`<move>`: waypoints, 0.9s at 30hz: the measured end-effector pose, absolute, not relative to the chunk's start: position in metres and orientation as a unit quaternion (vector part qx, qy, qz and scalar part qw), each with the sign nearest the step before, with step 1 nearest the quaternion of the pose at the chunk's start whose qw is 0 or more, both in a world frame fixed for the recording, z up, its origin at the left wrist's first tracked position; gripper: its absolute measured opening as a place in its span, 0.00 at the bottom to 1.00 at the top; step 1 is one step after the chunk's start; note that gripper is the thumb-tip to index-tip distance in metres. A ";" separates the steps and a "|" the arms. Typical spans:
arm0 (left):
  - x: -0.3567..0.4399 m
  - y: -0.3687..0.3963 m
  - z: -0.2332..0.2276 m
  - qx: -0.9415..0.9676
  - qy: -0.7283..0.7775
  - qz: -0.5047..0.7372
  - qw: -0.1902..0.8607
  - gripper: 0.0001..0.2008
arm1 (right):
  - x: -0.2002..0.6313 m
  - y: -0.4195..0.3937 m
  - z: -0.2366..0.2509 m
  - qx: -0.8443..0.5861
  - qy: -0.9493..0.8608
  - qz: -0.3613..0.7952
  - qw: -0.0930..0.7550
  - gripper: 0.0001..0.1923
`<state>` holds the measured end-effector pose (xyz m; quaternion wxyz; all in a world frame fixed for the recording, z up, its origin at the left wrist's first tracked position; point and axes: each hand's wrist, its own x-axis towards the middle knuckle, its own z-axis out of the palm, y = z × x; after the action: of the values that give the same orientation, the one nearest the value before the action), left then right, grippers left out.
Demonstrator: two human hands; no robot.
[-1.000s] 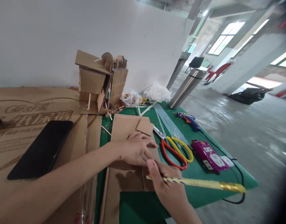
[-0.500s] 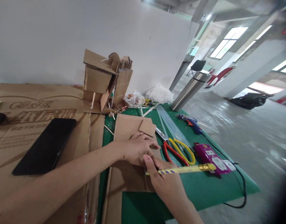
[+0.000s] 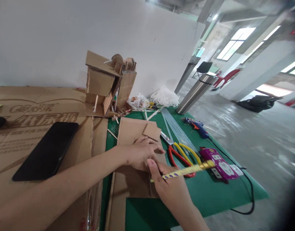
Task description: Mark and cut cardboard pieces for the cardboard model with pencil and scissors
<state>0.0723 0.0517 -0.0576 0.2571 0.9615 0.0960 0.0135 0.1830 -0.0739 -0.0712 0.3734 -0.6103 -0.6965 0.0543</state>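
Since half a second ago the yellow pencil (image 3: 186, 170) has tipped upward, its gold end now over the purple power strip (image 3: 218, 163) rather than level. Right hand (image 3: 170, 189) pinches the pencil in a closed grip near the tip, which rests on the cardboard sheet (image 3: 130, 179). Left hand (image 3: 141, 153) lies flat on that sheet, fingers spread, holding nothing, just beside the pencil tip. Large Chinese characters are printed on the flattened carton (image 3: 41, 118) under the black phone (image 3: 47, 150); they are hard to read. Red and yellow scissors (image 3: 183, 152) lie on the green tabletop (image 3: 210, 192) near the pencil.
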 end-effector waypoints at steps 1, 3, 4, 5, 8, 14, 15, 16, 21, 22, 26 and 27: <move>0.073 0.052 -0.058 0.962 0.092 0.012 0.257 0.18 | 0.183 -0.074 -0.071 -0.614 -0.691 0.044 0.380 0.26; 0.073 0.052 -0.058 0.962 0.090 0.013 0.259 0.17 | 0.183 -0.075 -0.071 -0.618 -0.683 0.030 0.389 0.26; 0.073 0.052 -0.059 0.961 0.092 0.014 0.260 0.20 | 0.182 -0.075 -0.071 -0.617 -0.683 0.032 0.389 0.25; 0.073 0.052 -0.059 0.960 0.095 0.015 0.262 0.22 | 0.182 -0.075 -0.070 -0.617 -0.685 0.039 0.386 0.25; 0.074 0.052 -0.060 0.958 0.101 0.015 0.266 0.27 | 0.182 -0.074 -0.070 -0.617 -0.691 0.066 0.372 0.25; 0.074 0.051 -0.057 0.956 0.101 0.014 0.274 0.15 | 0.181 -0.073 -0.072 -0.624 -0.674 0.017 0.394 0.24; 0.073 0.051 -0.057 0.956 0.101 0.013 0.274 0.13 | 0.181 -0.073 -0.071 -0.623 -0.676 0.017 0.392 0.24; 0.073 0.051 -0.057 0.956 0.101 0.012 0.275 0.13 | 0.181 -0.073 -0.071 -0.621 -0.680 0.018 0.389 0.25; 0.073 0.051 -0.057 0.954 0.104 0.014 0.279 0.19 | 0.181 -0.074 -0.069 -0.613 -0.692 0.011 0.381 0.26; 0.073 0.051 -0.057 0.954 0.108 0.016 0.280 0.22 | 0.181 -0.074 -0.069 -0.615 -0.688 0.008 0.386 0.25; 0.073 0.050 -0.057 0.952 0.118 0.024 0.283 0.29 | 0.181 -0.075 -0.070 -0.617 -0.686 0.019 0.386 0.24; 0.073 0.051 -0.057 0.952 0.116 0.023 0.283 0.29 | 0.181 -0.075 -0.070 -0.616 -0.688 0.028 0.382 0.25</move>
<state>0.0733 0.0507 -0.0573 0.2830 0.9518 0.1157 0.0235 0.1806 -0.0749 -0.0696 0.3825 -0.6161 -0.6880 0.0283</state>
